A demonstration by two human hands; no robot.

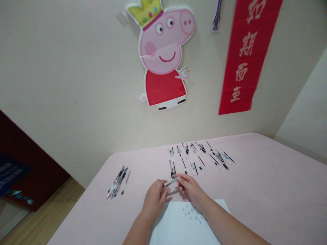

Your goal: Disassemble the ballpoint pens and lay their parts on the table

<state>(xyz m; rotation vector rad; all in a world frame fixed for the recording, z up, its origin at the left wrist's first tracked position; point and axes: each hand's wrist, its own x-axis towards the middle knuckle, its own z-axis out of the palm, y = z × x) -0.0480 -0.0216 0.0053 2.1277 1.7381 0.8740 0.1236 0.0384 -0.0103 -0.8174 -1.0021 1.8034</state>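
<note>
Between my two hands is a slim pen [171, 182], held slantwise above the pink tabletop. My left hand [155, 197] grips its lower left end between thumb and fingers. The fingertips of my right hand [188, 186] pinch its upper right end, and they partly cover that end. Below my hands lies a white sheet of paper [176, 226] with a cluster of small dark bits or marks [192, 213], too small to make out. Just beyond my hands, pen parts [172, 167] lie on the table.
A bundle of pens [118, 182] lies at the left, with a single pen [126, 182] beside it. Rows of taken-apart pen parts [201, 160] spread across the back of the pink table [268, 190]. The wall behind carries a cartoon pig cutout [165, 58] and a red banner [246, 58].
</note>
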